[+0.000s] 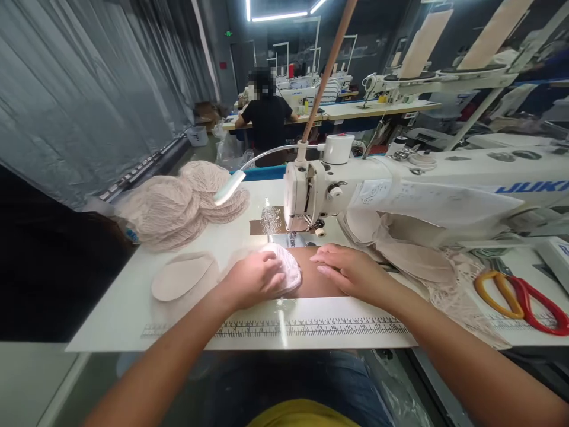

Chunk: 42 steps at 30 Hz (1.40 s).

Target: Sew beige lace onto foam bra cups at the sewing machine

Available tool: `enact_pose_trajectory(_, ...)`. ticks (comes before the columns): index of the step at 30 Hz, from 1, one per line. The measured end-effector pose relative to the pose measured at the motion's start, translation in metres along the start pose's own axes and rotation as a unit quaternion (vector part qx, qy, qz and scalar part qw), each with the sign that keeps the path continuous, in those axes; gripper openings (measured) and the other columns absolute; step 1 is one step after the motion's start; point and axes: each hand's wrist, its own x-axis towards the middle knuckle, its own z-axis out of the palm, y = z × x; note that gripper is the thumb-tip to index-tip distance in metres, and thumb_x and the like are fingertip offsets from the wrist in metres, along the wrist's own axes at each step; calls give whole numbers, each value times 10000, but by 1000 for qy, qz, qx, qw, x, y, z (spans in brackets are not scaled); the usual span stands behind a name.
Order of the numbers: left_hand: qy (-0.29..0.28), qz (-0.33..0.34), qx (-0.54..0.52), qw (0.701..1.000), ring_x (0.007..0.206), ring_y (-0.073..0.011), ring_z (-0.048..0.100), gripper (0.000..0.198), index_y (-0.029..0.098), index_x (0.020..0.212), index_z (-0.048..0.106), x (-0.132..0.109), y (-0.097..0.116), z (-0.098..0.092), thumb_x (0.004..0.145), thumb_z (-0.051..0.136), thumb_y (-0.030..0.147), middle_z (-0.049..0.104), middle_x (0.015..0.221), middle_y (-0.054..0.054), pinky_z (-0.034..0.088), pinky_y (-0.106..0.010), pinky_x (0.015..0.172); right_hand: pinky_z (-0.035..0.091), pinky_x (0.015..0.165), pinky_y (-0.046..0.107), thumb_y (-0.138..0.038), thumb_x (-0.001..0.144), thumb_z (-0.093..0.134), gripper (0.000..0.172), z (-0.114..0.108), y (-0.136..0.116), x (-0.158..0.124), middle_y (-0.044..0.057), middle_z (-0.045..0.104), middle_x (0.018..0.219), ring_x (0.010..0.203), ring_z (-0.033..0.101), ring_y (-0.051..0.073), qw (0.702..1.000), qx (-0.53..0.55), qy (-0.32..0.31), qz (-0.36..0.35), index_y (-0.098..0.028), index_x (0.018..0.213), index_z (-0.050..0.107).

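Observation:
My left hand (253, 279) lies curled over a small pale lace piece (288, 270) on the white sewing table (133, 302), its fingers bent and pressing the fabric down. My right hand (351, 270) rests flat beside it, fingers stretched out toward the lace piece, palm down on the table. Both hands sit just in front of the needle (292, 238) of a white sewing machine (400, 190). A bright lamp (229, 188) lights the lace from the left.
A beige oval cup piece (182, 276) lies left of my left hand, with a heap of lace pieces (178, 204) behind it. More beige fabric (413, 258) lies at right, near yellow and red scissors (520, 299). A ruler strip (311, 327) edges the table. A person (267, 118) works farther back.

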Motion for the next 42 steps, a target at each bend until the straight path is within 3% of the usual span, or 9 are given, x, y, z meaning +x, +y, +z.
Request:
enact_pose_trajectory(3, 29, 15, -7, 999, 934, -221, 590, 268, 182, 1055, 630, 10, -6, 2, 893, 447, 292, 622, 1084, -90, 501, -341, 788, 418, 720, 284, -211, 913, 419, 257, 2, -2, 17, 70, 640, 935, 863, 569, 194, 999, 3, -27, -17, -195, 987, 665)
enact_pose_trajectory(11, 17, 67, 25, 997, 1136, -286, 521, 371, 140, 1178, 592, 29, -10, 27, 846, 527, 293, 597, 1211, -147, 456, -467, 968, 354, 660, 278, -130, 862, 443, 265, 33, 8, 31, 72, 592, 891, 797, 518, 186, 996, -76, -43, -8, -182, 1020, 649)
enact_pose_trajectory(20, -22, 100, 48, 994, 1245, -292, 455, 455, 93, 1277, 531, 46, -30, 26, 885, 474, 316, 534, 1319, -166, 395, -472, 1058, 350, 698, 322, -70, 827, 443, 287, 45, 10, 34, 88, 589, 965, 869, 517, 219, 992, -116, -40, 11, -167, 1032, 619)
enact_pose_trajectory(31, -35, 122, 54, 990, 1270, -303, 434, 484, 85, 1303, 508, 61, -42, 26, 892, 460, 336, 501, 1360, -169, 385, -484, 1067, 328, 656, 319, -59, 819, 440, 364, 46, 13, 40, 92, 627, 931, 814, 541, 208, 992, -106, -21, 64, -179, 1103, 633)
enact_pose_trajectory(42, -20, 126, 66, 990, 1214, -317, 464, 456, 96, 1292, 520, 66, -53, 27, 884, 461, 290, 531, 1325, -156, 425, -484, 1015, 270, 585, 300, -80, 820, 427, 323, 45, 16, 44, 68, 601, 854, 742, 507, 179, 992, -108, -11, 60, -182, 1057, 621)
